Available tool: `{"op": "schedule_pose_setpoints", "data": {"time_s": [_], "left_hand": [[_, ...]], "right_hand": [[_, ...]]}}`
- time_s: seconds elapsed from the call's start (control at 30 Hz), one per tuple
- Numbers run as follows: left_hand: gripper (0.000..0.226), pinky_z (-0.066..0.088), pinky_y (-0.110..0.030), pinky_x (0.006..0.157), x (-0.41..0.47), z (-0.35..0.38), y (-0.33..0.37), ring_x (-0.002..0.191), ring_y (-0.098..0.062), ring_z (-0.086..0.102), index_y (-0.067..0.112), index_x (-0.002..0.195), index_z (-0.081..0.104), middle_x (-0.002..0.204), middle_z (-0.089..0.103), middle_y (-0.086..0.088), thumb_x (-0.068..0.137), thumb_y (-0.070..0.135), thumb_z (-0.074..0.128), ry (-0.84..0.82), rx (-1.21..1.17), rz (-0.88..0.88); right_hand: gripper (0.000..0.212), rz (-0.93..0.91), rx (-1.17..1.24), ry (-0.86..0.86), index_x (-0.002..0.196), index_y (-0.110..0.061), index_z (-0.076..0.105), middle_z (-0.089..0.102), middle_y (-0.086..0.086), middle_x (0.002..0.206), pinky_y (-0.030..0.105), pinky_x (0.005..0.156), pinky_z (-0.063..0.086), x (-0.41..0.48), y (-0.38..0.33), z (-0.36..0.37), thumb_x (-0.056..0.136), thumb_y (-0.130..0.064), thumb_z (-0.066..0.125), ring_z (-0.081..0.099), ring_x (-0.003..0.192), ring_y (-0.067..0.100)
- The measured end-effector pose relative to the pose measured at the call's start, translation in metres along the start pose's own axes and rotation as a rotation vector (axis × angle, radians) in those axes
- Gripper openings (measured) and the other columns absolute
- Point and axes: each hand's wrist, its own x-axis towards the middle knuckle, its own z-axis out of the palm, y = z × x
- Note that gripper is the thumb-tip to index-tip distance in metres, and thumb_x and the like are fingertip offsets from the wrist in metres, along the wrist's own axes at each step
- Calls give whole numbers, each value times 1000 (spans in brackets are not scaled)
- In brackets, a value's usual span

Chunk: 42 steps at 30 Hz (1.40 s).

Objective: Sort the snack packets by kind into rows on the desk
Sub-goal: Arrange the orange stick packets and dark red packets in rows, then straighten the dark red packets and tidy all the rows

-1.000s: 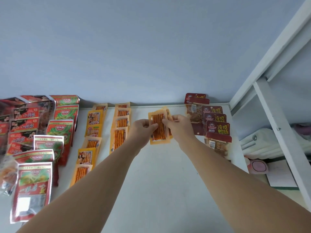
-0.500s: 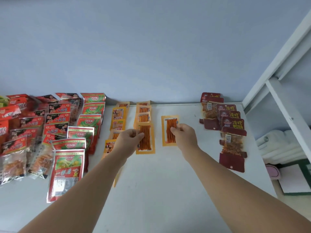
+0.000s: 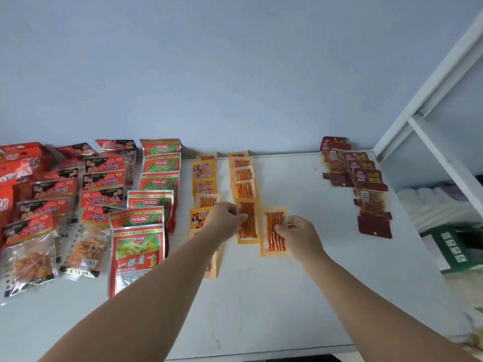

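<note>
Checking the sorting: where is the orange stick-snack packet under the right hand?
Centre of the head view, the orange stick-snack packet lies on the white desk, just right of the orange row's nearest packet.

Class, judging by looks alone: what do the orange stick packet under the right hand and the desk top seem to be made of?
Orange stick packet: apparently thin plastic film, glossy, with a clear window showing the sticks inside. Desk top: a smooth white matt surface with faint scuffs, possibly laminate or painted board; the picture leaves that open.
</note>
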Motion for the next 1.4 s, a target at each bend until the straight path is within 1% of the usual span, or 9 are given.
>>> {"op": "schedule_pose_setpoints", "data": {"time_s": [0.17, 0.37, 0.5, 0.67, 0.8, 0.9, 1.07, 1.23, 1.4], "left_hand": [[16, 66, -39, 69, 10, -1, 2, 69, -14, 77, 19, 89, 66, 80, 77, 1, 91, 31, 77, 21, 54, -39], [24, 65, -34, 63, 13, -3, 0, 61, -12, 75, 19, 78, 70, 67, 75, 3, 93, 39, 73, 75, 157, -75], [34, 45, -19, 41, 5, -7, 2, 55, -11, 66, 20, 73, 72, 69, 73, 0, 100, 28, 54, 133, 278, -19], [24, 55, -24, 52, -4, -13, 0, 69, -12, 70, 21, 80, 68, 74, 71, 2, 98, 20, 53, 152, 267, 35], [13, 52, -22, 52, -12, -15, -5, 72, -10, 70, 26, 94, 66, 79, 70, 6, 96, 22, 54, 166, 215, 45], [13, 51, -21, 51, -18, -16, -9, 70, -9, 70, 31, 91, 63, 77, 70, 6, 96, 23, 54, 162, 196, 65], [13, 55, -23, 56, -30, -18, -12, 72, -9, 70, 33, 91, 59, 82, 70, 8, 98, 24, 56, 153, 195, 110], [7, 47, -13, 43, -35, -22, -5, 55, -6, 69, 30, 95, 62, 81, 70, 10, 99, 28, 57, 107, 201, 149], [11, 51, -19, 45, -37, -6, 21, 63, -12, 70, 26, 93, 65, 81, 71, 7, 99, 26, 56, 43, 216, 218]], "right_hand": [[7, -18, -151, -117, 87, -25, 63, 72, -6, 86, 16, 56, 46, -4, 6, 17, 92, -26, 68, 71, 75, 10], [14, -58, -289, -127, 100, -22, 61, 70, -6, 95, 28, 71, 55, 7, 10, 38, 92, -33, 66, 68, 84, 9], [15, -97, -387, -128, 101, -26, 62, 67, -11, 93, 21, 66, 50, 9, 8, 40, 93, -39, 64, 66, 83, 8], [16, -110, -444, -103, 88, -28, 58, 64, -12, 84, 19, 57, 44, 8, 5, 51, 89, -42, 67, 62, 77, 4], [25, -115, -529, -61, 96, -29, 55, 65, -13, 90, 25, 67, 55, 7, 7, 56, 87, -47, 69, 66, 83, 10], [31, -124, -560, -20, 95, -28, 52, 66, -13, 90, 27, 67, 57, 5, 6, 55, 85, -50, 71, 68, 82, 10], [32, -130, -565, 16, 98, -26, 50, 62, -13, 86, 21, 54, 46, -2, 3, 52, 89, -54, 63, 64, 76, 6], [25, -111, -571, 72, 105, -26, 56, 62, -10, 94, 23, 61, 46, -8, 7, 19, 96, -49, 56, 62, 85, 11], [18, -52, -440, 166, 100, -23, 61, 64, -10, 92, 27, 63, 45, -14, 12, -25, 94, -40, 57, 61, 82, 10]]}}
